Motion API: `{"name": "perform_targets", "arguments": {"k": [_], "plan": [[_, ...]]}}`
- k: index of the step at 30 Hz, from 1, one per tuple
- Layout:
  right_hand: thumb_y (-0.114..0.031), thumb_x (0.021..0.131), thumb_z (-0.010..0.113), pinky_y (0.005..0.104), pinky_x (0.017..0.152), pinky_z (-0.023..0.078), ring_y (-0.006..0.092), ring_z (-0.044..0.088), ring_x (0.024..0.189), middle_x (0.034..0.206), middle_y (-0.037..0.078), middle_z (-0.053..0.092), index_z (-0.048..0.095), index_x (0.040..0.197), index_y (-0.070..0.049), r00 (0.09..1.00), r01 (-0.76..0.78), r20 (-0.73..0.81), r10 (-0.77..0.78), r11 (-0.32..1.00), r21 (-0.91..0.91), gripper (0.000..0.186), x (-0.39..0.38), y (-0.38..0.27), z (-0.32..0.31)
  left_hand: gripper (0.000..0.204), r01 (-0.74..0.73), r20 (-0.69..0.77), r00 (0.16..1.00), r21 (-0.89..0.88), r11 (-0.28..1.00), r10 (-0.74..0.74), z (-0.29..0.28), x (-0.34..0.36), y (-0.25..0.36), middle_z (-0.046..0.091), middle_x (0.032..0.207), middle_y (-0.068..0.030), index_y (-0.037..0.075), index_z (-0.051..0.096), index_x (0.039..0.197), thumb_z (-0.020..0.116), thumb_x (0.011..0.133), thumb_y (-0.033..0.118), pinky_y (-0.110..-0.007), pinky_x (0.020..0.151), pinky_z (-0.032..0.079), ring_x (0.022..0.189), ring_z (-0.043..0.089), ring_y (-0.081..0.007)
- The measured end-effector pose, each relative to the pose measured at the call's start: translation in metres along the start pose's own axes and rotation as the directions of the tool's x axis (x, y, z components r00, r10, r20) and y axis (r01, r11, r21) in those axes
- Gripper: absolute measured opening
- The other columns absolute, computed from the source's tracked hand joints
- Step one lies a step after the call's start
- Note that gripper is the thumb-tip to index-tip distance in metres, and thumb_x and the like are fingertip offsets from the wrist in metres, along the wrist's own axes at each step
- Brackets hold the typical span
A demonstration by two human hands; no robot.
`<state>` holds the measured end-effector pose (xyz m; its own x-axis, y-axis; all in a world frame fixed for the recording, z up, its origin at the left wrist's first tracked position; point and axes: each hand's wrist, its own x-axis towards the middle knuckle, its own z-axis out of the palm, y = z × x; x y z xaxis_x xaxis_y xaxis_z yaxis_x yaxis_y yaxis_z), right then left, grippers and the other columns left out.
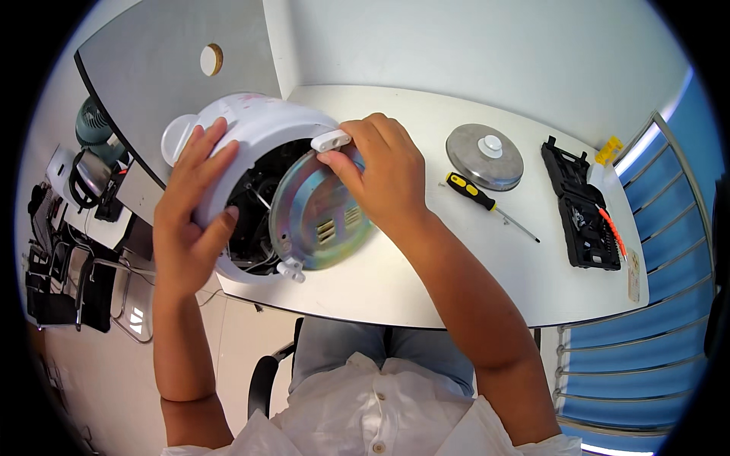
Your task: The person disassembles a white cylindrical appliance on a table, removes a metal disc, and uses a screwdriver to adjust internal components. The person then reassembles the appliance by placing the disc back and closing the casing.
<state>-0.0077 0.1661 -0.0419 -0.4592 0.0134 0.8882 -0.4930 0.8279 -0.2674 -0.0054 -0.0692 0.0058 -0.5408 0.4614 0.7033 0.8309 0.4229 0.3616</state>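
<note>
A white rice cooker body lies tipped on its side at the left of the table, its open underside facing me with dark parts and wires inside. My left hand grips the near rim, fingers spread over the shell and thumb at the opening. A round, shiny metal base plate with vent slots stands swung away from the opening. My right hand pinches its upper edge by a white plastic foot. Another white foot shows at the plate's lower edge.
On the white table lie a yellow-and-black screwdriver, small screws and a metal lid with a white knob. An opened black tool case sits at the right, beside a metal railing. A grey panel stands at the far left.
</note>
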Motion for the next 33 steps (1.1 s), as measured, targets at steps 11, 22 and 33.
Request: {"name": "perform_targets", "arguments": {"k": [11, 22, 33], "plan": [[-0.019, 0.072, 0.073, 0.0334, 0.061, 0.046, 0.0221, 0.054, 0.075, 0.082, 0.004, 0.055, 0.063, 0.092, -0.006, 0.995, 0.010, 0.102, -0.003, 0.998, -0.061, 0.027, 0.020, -0.037, -0.044, 0.057, 0.146, 0.008, 0.988, -0.382, 0.912, -0.155, -0.015, 0.003, -0.004, 0.048, 0.135, -0.0176, 0.000, 0.057, 0.122, 0.064, 0.067, 0.017, -0.038, 0.108, 0.028, 0.129, 0.041, -0.0288], [-0.012, 0.078, 0.063, 0.0391, 0.075, 0.048, 0.0287, 0.055, 0.090, 0.094, 0.008, 0.058, 0.061, 0.106, -0.010, 0.902, -0.235, 0.286, 0.322, 0.925, -0.299, 0.028, -0.041, 0.080, -0.118, 0.056, 0.141, 0.073, 0.990, -0.477, 0.868, -0.120, -0.019, 0.002, -0.007, 0.045, 0.136, -0.0201, 0.001, 0.056, 0.123, 0.069, 0.072, 0.022, -0.038, 0.107, 0.029, 0.128, 0.042, -0.0306], [-0.021, 0.075, 0.070, 0.0361, 0.077, 0.049, 0.0243, 0.052, 0.097, 0.100, 0.003, 0.057, 0.058, 0.113, -0.012, 0.723, -0.049, 0.512, 0.463, 0.774, -0.631, 0.041, -0.084, 0.137, -0.124, 0.057, 0.122, 0.067, 0.993, -0.555, 0.823, -0.101, -0.021, 0.001, -0.020, 0.045, 0.136, -0.0215, 0.001, 0.057, 0.122, 0.069, 0.069, 0.019, -0.037, 0.105, 0.032, 0.127, 0.043, -0.0298]]}}
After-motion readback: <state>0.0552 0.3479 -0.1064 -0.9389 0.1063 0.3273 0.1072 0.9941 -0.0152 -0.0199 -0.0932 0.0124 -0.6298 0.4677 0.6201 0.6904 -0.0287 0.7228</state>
